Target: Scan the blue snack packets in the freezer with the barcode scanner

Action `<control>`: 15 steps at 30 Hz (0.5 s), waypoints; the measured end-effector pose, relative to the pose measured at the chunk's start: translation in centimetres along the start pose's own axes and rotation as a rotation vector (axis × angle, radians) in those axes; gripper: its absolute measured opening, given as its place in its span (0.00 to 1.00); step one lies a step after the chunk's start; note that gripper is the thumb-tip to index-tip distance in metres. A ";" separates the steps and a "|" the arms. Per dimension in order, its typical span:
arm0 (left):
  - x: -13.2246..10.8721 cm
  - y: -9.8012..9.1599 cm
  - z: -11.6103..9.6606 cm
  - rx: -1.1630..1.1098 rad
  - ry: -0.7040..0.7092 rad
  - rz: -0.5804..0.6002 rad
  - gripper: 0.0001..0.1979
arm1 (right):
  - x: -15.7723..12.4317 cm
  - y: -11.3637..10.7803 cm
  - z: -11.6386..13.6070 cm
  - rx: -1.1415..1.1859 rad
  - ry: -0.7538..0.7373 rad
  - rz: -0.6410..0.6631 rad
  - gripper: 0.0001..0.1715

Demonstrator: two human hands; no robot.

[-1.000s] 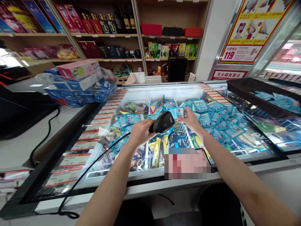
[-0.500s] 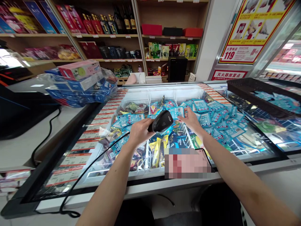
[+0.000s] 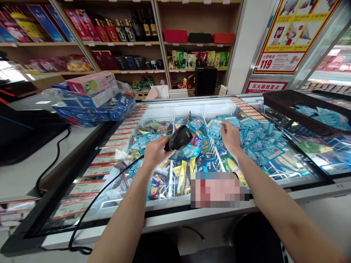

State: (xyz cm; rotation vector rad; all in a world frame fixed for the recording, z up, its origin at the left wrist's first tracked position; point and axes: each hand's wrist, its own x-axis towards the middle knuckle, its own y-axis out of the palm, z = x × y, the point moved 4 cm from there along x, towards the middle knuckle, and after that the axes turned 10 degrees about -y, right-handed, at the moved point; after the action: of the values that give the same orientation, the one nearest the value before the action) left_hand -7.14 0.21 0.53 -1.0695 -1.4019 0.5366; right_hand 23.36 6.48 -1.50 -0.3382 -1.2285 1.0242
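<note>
Two bare hands, one camera: the head view, looking forward and down.

Head view. We note the left hand point(image 3: 156, 151) wrapped round the handle of a black scanner point(image 3: 179, 138), its head tipped toward the right and far side. It sits above the middle of an open-topped display chest point(image 3: 164, 222). A black cable point(image 3: 127, 167) trails from it to the near left. The right hand point(image 3: 230, 136) is bent over the right compartment, thumb and fingers drawn together at a light-blue packet point(image 3: 214, 128). That packet lies at the left edge of a heaped pile of blue packets point(image 3: 253, 135); we cannot tell whether the fingertips grip it or only touch.

White wire dividers part the compartments. In the middle one we see yellow packets point(image 3: 182, 175) at the near end and more blue and mixed packs farther off; the left one holds mixed packs too. On the near edge, just left of the right forearm, a flat object point(image 3: 219, 190) is masked by pixelation, too hidden to name.

Left: price labels point(image 3: 90, 171) in rows along the chest; beyond them a white worktop point(image 3: 16, 175) with blue cartons point(image 3: 93, 113) in clear plastic and a pink box point(image 3: 93, 84) on top. Far right: a dark tray point(image 3: 276, 104) with more blue packs. Far side: wooden shelves point(image 3: 192, 44) with bottles and boxes, and a yellow-and-red poster point(image 3: 290, 60) marked 119.
</note>
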 end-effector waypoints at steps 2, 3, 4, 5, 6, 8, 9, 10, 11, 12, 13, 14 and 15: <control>0.0 -0.1 0.3 0.010 -0.014 -0.008 0.16 | 0.0 -0.3 -0.2 -0.106 0.009 0.005 0.16; 0.1 -0.2 0.4 0.017 -0.024 -0.017 0.16 | -0.1 -0.4 -0.1 -0.145 0.009 0.006 0.17; 0.1 -0.3 0.5 0.025 -0.035 -0.028 0.15 | -0.2 -0.5 0.0 -0.176 0.006 0.009 0.18; 0.1 -0.4 0.6 0.033 -0.044 -0.042 0.15 | -0.2 -0.6 0.1 -0.203 -0.002 0.013 0.20; 0.1 -0.6 0.7 0.039 -0.051 -0.057 0.15 | -0.3 -0.7 0.3 -0.226 -0.016 0.016 0.22; 0.1 -0.8 0.9 0.049 -0.063 -0.084 0.15 | -0.5 -0.7 0.7 -0.263 -0.064 0.026 0.27; 0.1 -0.9 0.9 0.054 -0.070 -0.094 0.15 | -0.5 -0.6 0.9 -0.276 -0.088 0.035 0.29; 0.1 -0.9 1.1 0.059 -0.081 -0.102 0.15 | -0.5 -0.5 1.0 -0.285 -0.109 0.047 0.30; 0.1 -1.0 1.2 0.067 -0.096 -0.107 0.15 | -0.6 -0.4 1.1 -0.291 -0.122 0.058 0.30; 0.1 -1.0 1.4 0.077 -0.114 -0.108 0.15 | -0.6 -0.3 1.1 -0.293 -0.127 0.066 0.30; 0.1 -1.0 1.6 0.089 -0.135 -0.108 0.15 | -0.6 -0.2 1.0 -0.294 -0.126 0.070 0.29; 0.1 -1.0 1.9 0.104 -0.159 -0.108 0.16 | -0.6 -0.1 1.0 -0.293 -0.122 0.067 0.27; 0.1 -1.0 2.2 0.121 -0.186 -0.109 0.16 | -0.6 -0.1 0.9 -0.290 -0.119 0.059 0.26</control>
State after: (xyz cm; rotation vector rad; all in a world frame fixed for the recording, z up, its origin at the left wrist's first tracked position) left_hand -9.46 0.41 1.12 -0.8582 -1.5596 0.6452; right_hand 22.61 5.66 -1.49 -0.5472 -1.4861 0.9270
